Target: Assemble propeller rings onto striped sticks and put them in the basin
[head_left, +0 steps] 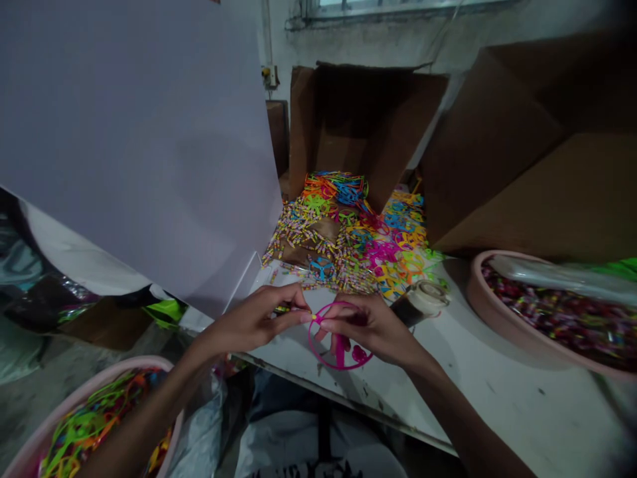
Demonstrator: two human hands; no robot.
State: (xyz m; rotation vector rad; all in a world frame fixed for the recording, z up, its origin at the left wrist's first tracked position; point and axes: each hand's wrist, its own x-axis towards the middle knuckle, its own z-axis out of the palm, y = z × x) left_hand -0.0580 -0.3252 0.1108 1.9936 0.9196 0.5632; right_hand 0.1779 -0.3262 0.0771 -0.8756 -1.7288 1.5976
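Just below centre, the right hand grips a pink ring (seemingly for steadiness); the left hand pinches a yellow piece at its edge.

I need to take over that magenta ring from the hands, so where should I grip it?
Probably pinch the magenta ring by its lower rim, coming from the wearer's side: that curve looks free of fingers, while the left hand and right hand crowd its upper part around the small yellow piece.

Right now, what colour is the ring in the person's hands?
Bright pink: the ring shows best in the head view.
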